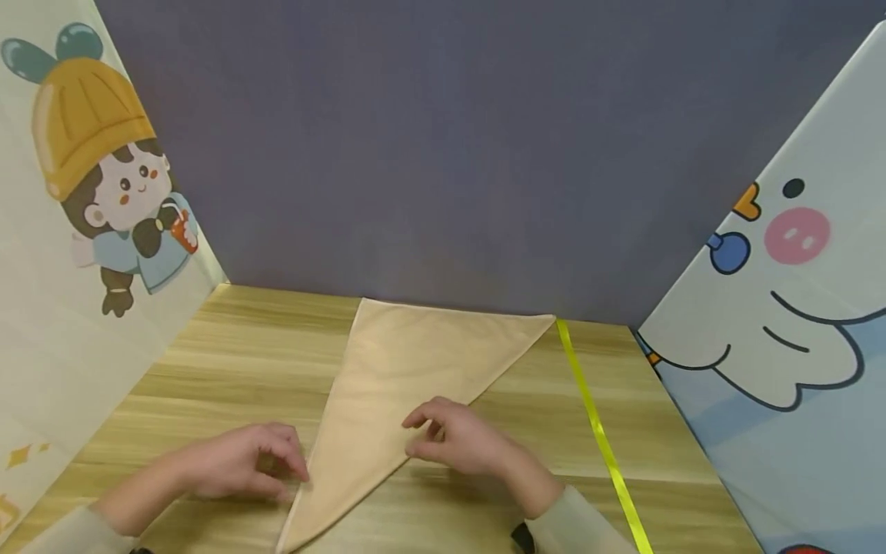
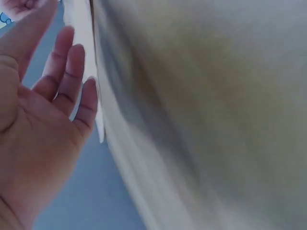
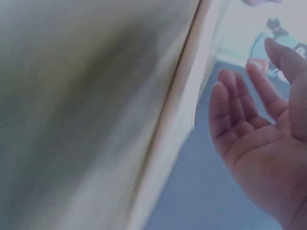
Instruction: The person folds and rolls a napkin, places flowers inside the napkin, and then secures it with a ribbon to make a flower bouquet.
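A peach-beige cloth (image 1: 408, 369), folded into a triangle, lies on the wood-grain table with one point toward the front edge. My left hand (image 1: 242, 462) hovers at the cloth's left edge, its fingers relaxed and holding nothing. Over the slanted right edge is my right hand (image 1: 460, 438), fingers loosely bent, thumb and index finger apart. In the left wrist view the left hand (image 2: 53, 100) shows an empty palm beside the cloth's edge. Likewise, the right hand (image 3: 259, 124) has bare, loosely bent fingers in the right wrist view.
A yellow strip (image 1: 602, 438) runs front to back along the table (image 1: 263, 346), right of the cloth. A grey panel (image 1: 429, 154) stands behind. Cartoon-printed panels flank the table, a left wall (image 1: 41, 338) and a right wall (image 1: 831, 454).
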A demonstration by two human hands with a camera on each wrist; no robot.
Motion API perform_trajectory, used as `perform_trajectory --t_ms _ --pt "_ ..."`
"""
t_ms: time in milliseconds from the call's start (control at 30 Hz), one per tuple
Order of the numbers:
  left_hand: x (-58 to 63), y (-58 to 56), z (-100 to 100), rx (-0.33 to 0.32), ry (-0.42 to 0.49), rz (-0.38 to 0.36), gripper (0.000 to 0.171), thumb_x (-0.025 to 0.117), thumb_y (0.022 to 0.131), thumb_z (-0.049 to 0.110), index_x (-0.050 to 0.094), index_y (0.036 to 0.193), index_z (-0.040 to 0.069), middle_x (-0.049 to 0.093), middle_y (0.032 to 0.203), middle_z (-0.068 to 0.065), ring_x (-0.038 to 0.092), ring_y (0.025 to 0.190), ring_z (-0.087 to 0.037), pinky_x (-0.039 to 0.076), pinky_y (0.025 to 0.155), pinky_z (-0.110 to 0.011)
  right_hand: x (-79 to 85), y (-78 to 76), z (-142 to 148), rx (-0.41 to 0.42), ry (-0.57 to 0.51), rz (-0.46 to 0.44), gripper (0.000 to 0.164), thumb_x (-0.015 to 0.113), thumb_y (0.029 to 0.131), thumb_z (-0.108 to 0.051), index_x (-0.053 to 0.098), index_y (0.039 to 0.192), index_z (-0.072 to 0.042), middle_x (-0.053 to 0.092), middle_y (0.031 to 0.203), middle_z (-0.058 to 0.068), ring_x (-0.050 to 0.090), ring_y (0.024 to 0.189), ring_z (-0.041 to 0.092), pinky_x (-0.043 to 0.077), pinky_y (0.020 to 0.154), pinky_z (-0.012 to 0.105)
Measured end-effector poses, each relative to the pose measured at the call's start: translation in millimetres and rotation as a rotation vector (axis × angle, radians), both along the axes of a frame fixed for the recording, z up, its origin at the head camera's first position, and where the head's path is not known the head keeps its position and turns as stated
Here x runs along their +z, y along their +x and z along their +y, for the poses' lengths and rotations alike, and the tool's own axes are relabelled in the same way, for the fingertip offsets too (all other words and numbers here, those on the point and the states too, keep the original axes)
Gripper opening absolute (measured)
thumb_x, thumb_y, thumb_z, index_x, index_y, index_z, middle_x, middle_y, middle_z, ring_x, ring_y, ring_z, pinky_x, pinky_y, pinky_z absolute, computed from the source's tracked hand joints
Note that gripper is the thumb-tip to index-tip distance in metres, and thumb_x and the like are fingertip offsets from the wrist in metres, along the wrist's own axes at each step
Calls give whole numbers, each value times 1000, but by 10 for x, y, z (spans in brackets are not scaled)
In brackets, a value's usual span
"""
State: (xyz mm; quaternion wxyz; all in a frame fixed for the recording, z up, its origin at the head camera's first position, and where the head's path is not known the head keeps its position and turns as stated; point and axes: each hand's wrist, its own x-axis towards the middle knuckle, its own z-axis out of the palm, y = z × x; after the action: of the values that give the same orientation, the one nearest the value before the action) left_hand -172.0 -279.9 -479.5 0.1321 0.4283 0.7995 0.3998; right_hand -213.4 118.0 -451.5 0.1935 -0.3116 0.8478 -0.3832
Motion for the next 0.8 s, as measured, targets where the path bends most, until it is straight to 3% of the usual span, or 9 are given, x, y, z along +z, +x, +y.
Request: perform_trajectory --t_ms 167,367,533,800 --pt "-50 64 0 -58 7 -66 27 87 91 22 85 118 23 69 105 2 56 97 -6 48 78 -25 -128 235 -328 0 -122 -165 20 85 98 -22 80 117 -17 76 115 2 66 91 0 56 81 20" --pt "-99 128 50 -36 -70 -17 26 87 87 31 87 113 32 59 102 7 42 98 5 30 72 -30 -242 487 -670 49 -139 -223 16 88 93 -10 81 106 -16 70 91 -14 61 77 -5 54 73 16" --pt "-124 153 92 -10 -94 49 26 89 82 39 88 108 35 55 99 10 39 96 6 26 71 -31 -273 624 -852 122 -88 -211 15 88 93 -12 81 106 -17 64 86 -19 57 77 -8 51 73 13" --pt "-186 144 129 12 -81 71 19 87 84 40 89 102 35 56 95 10 39 93 6 26 70 -30 -324 686 -963 107 18 -124 16 92 90 -17 83 102 -23 60 79 -23 52 72 -8 47 71 13"
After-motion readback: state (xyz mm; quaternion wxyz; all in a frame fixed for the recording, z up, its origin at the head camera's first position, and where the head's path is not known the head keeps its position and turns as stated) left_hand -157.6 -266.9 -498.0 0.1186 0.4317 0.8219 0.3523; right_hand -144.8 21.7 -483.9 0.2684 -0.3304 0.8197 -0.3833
